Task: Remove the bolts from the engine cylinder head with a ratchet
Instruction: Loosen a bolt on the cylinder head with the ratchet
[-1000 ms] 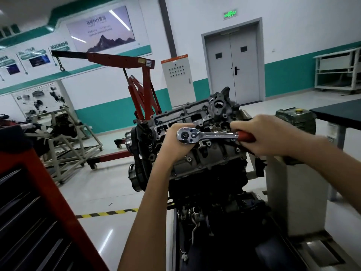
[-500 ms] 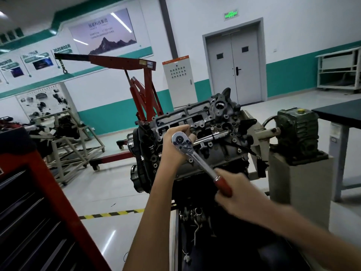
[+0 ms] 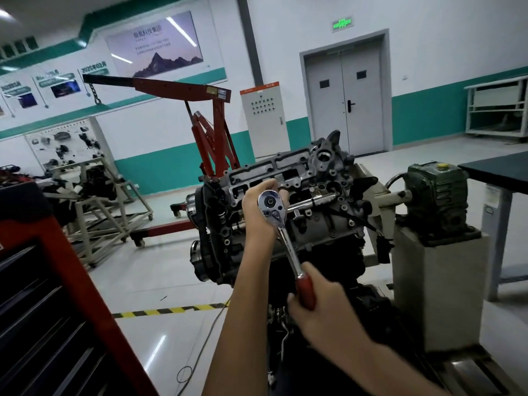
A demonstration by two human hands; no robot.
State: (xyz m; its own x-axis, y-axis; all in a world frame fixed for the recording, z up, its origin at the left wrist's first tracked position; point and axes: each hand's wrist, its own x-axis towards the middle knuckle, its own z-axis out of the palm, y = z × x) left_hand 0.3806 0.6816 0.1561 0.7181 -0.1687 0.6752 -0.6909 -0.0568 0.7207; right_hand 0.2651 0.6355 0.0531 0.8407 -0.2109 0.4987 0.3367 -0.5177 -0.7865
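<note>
Right hand (image 3: 323,307), clenched on the ratchet (image 3: 285,241) handle, has swung it below the cylinder head (image 3: 328,224); left hand (image 3: 254,212) grips its head; bolt likely loosening.

Chrome steel ratchet (image 3: 285,244) w/ dark-red grip; grey cast-metal cylinder head (image 3: 328,227); red engine hoist (image 3: 177,88); yellow/black striped floor tape (image 3: 171,310); teal wall band (image 3: 428,118).

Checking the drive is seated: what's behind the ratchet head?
The left hand holds right behind the ratchet head, and a chrome extension bar runs into the cylinder head. The bolt is hidden.
</note>
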